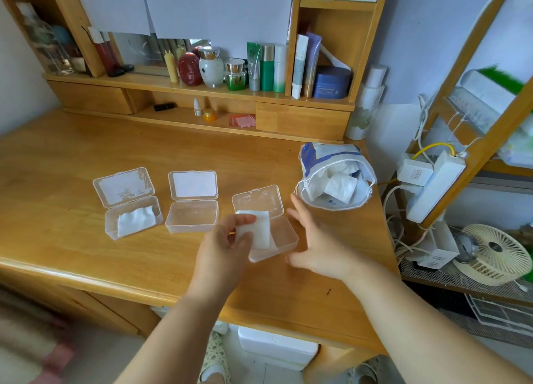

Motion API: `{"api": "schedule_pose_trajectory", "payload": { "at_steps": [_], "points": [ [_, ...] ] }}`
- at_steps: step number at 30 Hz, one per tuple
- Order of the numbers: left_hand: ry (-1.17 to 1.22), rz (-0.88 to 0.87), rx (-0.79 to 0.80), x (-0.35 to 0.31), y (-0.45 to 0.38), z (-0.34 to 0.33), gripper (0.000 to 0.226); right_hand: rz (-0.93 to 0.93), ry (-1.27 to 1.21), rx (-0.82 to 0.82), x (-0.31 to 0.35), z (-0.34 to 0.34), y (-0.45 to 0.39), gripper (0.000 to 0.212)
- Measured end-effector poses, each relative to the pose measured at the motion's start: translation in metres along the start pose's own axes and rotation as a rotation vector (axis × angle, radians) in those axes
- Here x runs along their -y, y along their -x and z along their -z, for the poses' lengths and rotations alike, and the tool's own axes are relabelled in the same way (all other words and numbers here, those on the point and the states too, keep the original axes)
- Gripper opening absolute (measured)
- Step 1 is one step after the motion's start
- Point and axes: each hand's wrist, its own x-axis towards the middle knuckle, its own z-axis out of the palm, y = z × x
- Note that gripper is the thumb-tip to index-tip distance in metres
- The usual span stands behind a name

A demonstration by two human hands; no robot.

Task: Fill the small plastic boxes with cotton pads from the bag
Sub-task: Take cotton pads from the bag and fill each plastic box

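Head view: left hand (223, 239) fingers pinch cotton pads (258, 229); right hand (313, 245) fingers spread; no writing legible.

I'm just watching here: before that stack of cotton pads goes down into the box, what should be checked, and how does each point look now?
1. Pads held firmly: the left hand pinches the stack of cotton pads between thumb and fingers. Ok.
2. Target open: the right box has its lid tipped back. Ok.
3. Stack over the opening: it hangs above the box's left part. Ok.
4. Box steadied: the right hand is open beside it; contact with the box, cannot tell.
5. Other boxes ready: the left box holds pads, the middle box looks empty, both open. Ok.
6. Supply: the bag lies open with pads showing. Ok.
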Motion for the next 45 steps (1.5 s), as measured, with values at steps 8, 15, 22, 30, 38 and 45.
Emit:
{"api": "schedule_pose_trajectory", "payload": {
  "at_steps": [8, 15, 22, 30, 38, 45],
  "points": [
    [-0.230, -0.017, 0.075, -0.002, -0.006, 0.015, 0.032, 0.041, 0.019, -0.197, -0.002, -0.026, 0.013, 0.114],
    [-0.320, -0.057, 0.167, -0.022, -0.001, 0.012, 0.021, 0.088, -0.027, -0.344, -0.006, -0.043, 0.039, 0.109],
    [-0.473, -0.026, 0.199, -0.026, 0.013, -0.009, 0.020, 0.038, -0.107, -0.340, -0.011, -0.043, 0.036, 0.112],
    [-0.638, 0.040, 0.314, -0.033, 0.004, -0.010, 0.022, 0.075, -0.075, -0.337, -0.012, -0.043, 0.036, 0.110],
    [-0.638, 0.003, 0.173, -0.028, 0.016, -0.024, 0.019, 0.094, -0.100, -0.346, -0.013, -0.044, 0.036, 0.106],
    [-0.651, -0.033, 0.227, -0.028, 0.011, -0.021, 0.018, 0.384, 0.160, -0.548, -0.004, -0.045, 0.048, 0.058]
  ]
}}
